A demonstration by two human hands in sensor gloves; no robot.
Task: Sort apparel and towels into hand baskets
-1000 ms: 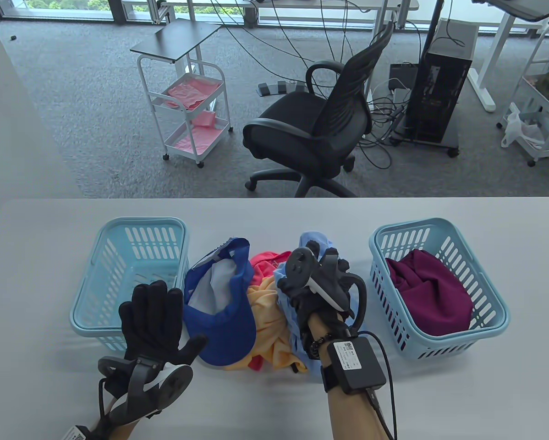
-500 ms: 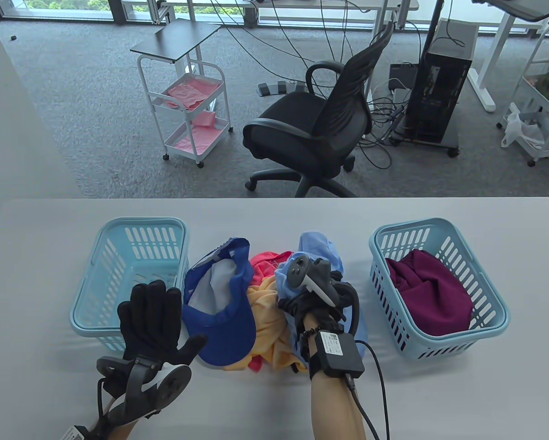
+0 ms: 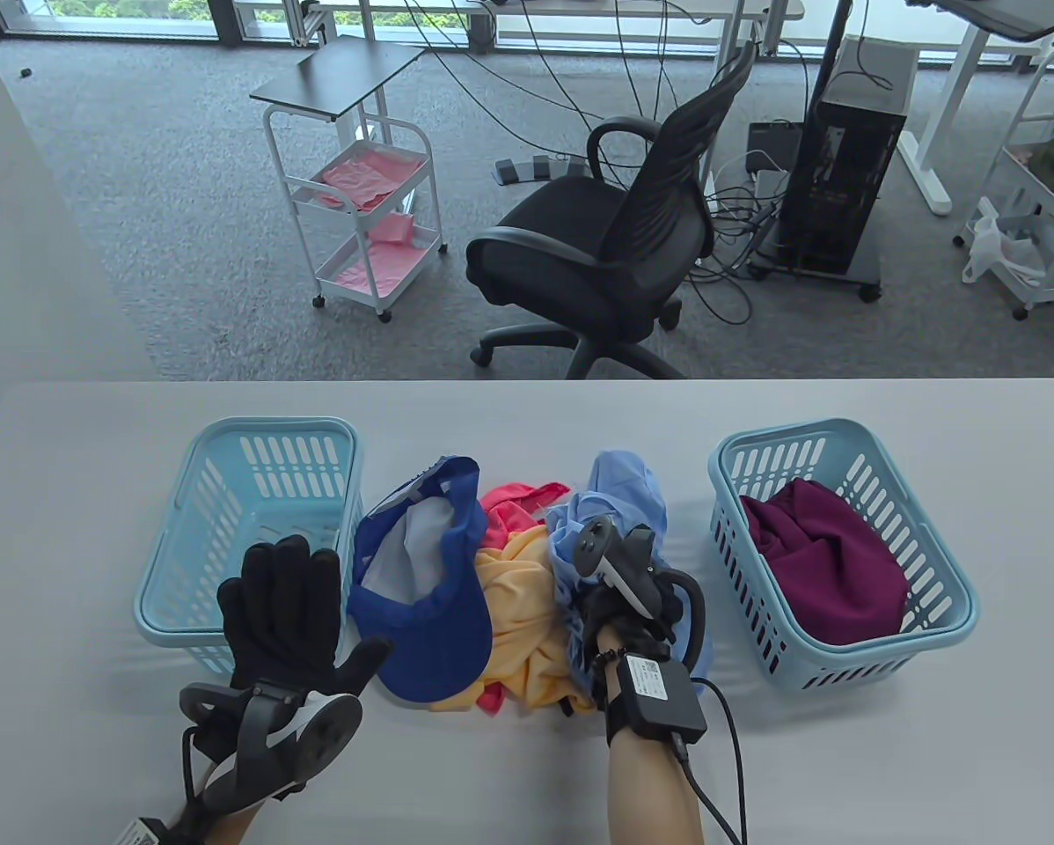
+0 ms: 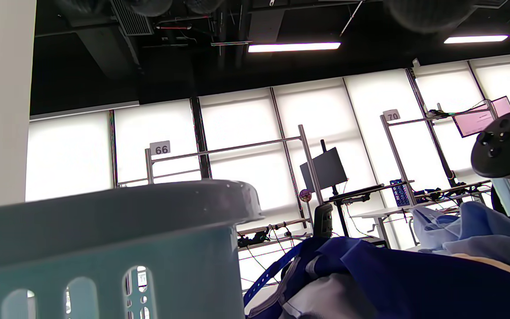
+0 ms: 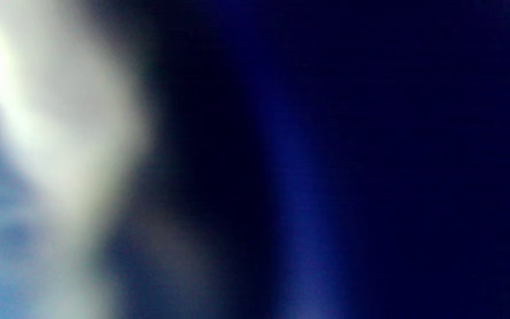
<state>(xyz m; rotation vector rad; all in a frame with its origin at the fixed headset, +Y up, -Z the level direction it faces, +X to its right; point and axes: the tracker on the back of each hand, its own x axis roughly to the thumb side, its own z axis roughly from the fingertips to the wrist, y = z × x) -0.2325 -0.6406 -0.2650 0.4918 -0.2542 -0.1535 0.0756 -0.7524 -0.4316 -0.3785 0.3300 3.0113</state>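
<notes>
One maroon garment (image 3: 822, 563) lies in the right pale-blue slotted plastic basket (image 3: 949, 563); the left matching basket (image 3: 179, 528) looks unfilled, so most sorting remains. On the grey counter (image 3: 844, 757) between them sit a royal-blue cap (image 3: 430, 616), orange (image 3: 518, 616) and pink (image 3: 514, 502) cloths. The right hand (image 3: 619, 594) clutches the light-blue garment (image 3: 624, 488); the left hand (image 3: 285, 607) hovers spread, holding nothing

The right hand (image 3: 619, 598) buries its fingers in the light blue garment (image 3: 624, 493), and the right wrist view is pure blur.
</notes>
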